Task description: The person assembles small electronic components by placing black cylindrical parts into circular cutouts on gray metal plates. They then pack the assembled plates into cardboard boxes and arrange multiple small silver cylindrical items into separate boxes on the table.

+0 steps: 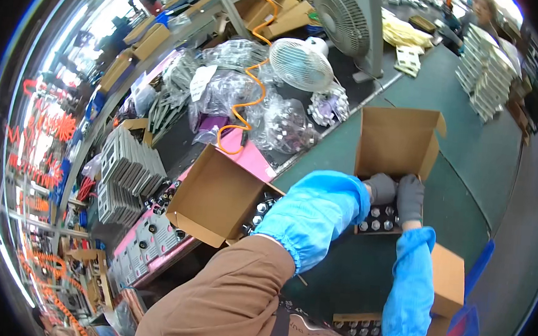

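sleeve (218,291) in brown cloth rises from the lower edge, and a low box (356,317) of dark, silver-topped pieces sits near the body. blue sleeve covers (321,214) wrap both forearms, with a cardboard carton (448,279) just right of the right one. beyond, on the green surface (349,268), stands an open cardboard box (396,139), its lid up on the far side and silver-topped pieces (376,224) in rows at its near end. both hands wear grey gloves and reach into it: the left hand (381,188) with fingers bent, the right hand (410,200) along the right side. i cannot tell whether either hand's fingers are clamped on anything. to the left, another open box (218,192) tilts beside grey plates (127,168). farther off lie clear plastic bags (230,95), a white fan (301,64), a larger grey fan (342,21) and, at right, stacked pale trays (487,70).
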`<state>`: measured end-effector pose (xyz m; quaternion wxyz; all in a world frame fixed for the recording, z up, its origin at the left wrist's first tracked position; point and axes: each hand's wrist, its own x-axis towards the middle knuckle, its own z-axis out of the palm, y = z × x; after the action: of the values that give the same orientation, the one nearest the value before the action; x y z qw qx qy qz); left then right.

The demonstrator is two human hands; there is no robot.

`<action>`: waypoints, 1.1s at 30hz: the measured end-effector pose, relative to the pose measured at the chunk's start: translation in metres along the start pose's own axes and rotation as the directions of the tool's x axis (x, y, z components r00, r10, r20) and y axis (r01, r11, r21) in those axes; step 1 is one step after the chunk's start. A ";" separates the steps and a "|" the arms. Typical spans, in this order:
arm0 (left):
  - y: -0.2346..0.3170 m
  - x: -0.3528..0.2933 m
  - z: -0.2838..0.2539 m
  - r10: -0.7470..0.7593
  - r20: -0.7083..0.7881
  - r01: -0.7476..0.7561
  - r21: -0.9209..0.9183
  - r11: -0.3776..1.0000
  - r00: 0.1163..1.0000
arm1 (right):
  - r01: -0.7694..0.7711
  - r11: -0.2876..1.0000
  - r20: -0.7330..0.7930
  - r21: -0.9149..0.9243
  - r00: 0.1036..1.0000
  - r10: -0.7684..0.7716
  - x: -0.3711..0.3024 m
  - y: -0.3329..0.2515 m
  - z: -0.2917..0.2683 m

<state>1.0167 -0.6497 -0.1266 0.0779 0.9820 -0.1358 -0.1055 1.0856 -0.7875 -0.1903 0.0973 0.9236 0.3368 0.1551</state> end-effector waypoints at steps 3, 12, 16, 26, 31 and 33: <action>-0.007 0.001 0.001 -0.114 0.045 0.118 -0.098 0.988 0.992 | 0.013 0.995 0.066 0.099 0.998 -0.020 -0.001 0.008 -0.035; -0.003 0.004 -0.014 -0.153 0.090 0.156 -0.028 0.987 0.984 | -0.057 0.963 0.143 0.265 0.990 0.019 0.004 0.033 -0.055; 0.014 0.019 -0.037 -0.127 0.165 0.109 0.112 0.988 0.978 | -0.158 0.845 0.061 0.510 0.987 0.147 -0.007 0.045 -0.056; 0.012 0.057 0.027 0.005 -0.138 0.018 0.162 0.987 0.990 | -0.401 0.225 0.074 0.888 0.608 0.791 -0.055 0.027 -0.135; 0.004 0.051 -0.004 0.257 -0.011 -0.252 0.153 0.955 0.966 | -0.367 0.404 -0.073 0.838 0.657 0.750 -0.111 -0.021 -0.140; 0.013 0.044 -0.008 0.284 -0.092 -0.266 0.172 0.949 0.954 | -0.407 0.544 -0.057 0.734 0.760 0.647 -0.124 -0.041 -0.110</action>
<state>1.0565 -0.6740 -0.1248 0.0217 0.9610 -0.2746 -0.0253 0.9324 -0.8293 -0.1270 -0.3575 0.9106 0.0815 0.1906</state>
